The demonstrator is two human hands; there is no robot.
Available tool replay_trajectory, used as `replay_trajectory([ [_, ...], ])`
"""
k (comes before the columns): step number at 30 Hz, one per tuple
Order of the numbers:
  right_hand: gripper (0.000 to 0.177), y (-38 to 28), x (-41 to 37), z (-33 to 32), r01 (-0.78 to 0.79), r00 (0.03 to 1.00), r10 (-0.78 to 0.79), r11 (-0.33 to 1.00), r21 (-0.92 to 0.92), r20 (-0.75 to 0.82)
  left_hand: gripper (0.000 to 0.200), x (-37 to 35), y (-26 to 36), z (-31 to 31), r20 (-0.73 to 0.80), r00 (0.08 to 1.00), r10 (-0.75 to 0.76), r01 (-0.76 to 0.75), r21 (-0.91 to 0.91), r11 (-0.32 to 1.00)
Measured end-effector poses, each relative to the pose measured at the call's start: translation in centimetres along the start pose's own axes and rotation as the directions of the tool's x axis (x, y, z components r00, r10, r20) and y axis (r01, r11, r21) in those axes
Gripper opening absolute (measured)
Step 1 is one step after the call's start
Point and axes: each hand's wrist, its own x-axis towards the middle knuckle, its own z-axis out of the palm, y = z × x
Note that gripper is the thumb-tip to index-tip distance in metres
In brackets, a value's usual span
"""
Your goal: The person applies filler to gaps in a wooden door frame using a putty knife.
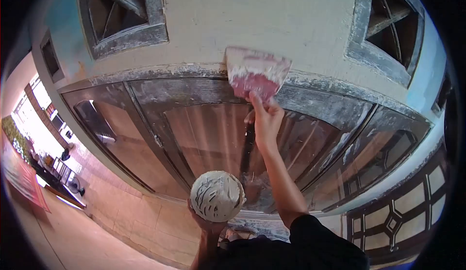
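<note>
Red scraper (255, 81) up high, and it stood at the top edge of a wooden frame (318, 101), blade upward, overlapping the pale wall (272, 12); whether the edge met the plaster, you couldn't tell! That wall ran cream in the middle and bluish toward the sides, with a cross-barred left vent (156, 36) and a matching right vent (376, 56). Below, white smears streaked the dark timber around glass panes (206, 129). Away to the left, tiled floor (145, 216) stretched past a small fan (75, 186) toward bright daylight. Now the grip: the right hand (268, 124) had the scraper's lower end pinched between thumb and fingers, pale paste caked across the blade. Lower down, the left hand (209, 225) bore a round, paste-covered holder (217, 195) from beneath, its fingers mostly hidden, so how tightly they closed couldn't be told.
</note>
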Motion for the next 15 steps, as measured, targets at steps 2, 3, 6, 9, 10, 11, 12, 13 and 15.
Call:
replay_trajectory([
  [2,0.019,1.7,-2.2,-2.2,-0.108,0.994,0.11,0.986,-0.126,0.014,0.067,0.1,-0.4,-0.2,-0.02,1.0,-0.004,0.004,0.003,1.0],
  [3,0.02,1.7,-3.6,-2.7,-0.179,0.983,0.181,0.976,-0.127,0.001,0.068,0.3,-0.7,-0.3,-0.041,0.999,0.003,-0.003,0.002,1.0],
  [6,0.02,0.3,-4.6,-3.8,-0.169,0.986,0.169,0.986,-0.016,0.005,0.071,0.1,-1.1,0.2,-0.044,0.999,-0.023,0.026,0.049,0.998],
  [9,0.021,-2.5,-1.7,-4.1,-0.074,0.997,0.074,0.997,-0.003,-0.009,0.073,0.2,-1.2,-0.2,-0.04,0.996,-0.078,0.08,0.058,0.995],
  [10,0.021,-3.1,-0.7,-4.2,-0.017,1.0,0.016,1.0,-0.021,-0.018,0.073,0.2,-1.3,-0.2,-0.034,0.995,-0.096,0.098,0.058,0.993],
  [11,0.023,-3.1,0.2,-4.4,0.015,0.999,-0.016,0.999,-0.042,-0.032,0.073,0.3,-1.5,0.0,-0.035,0.994,-0.107,0.109,0.061,0.992],
  [12,0.023,-3.0,0.1,-4.8,0.017,0.999,-0.019,0.999,-0.046,-0.041,0.073,0.5,-1.7,0.2,-0.028,0.995,-0.1,0.102,0.058,0.993],
  [13,0.022,-2.7,0.0,-5.1,-0.023,0.999,0.019,0.997,-0.079,-0.051,0.073,0.5,-1.9,0.4,-0.02,0.996,-0.091,0.092,0.055,0.994],
  [15,0.023,-2.1,-1.2,-5.9,-0.078,0.995,0.073,0.993,-0.084,-0.061,0.073,0.4,-2.1,0.5,-0.032,0.995,-0.091,0.093,0.074,0.993],
])
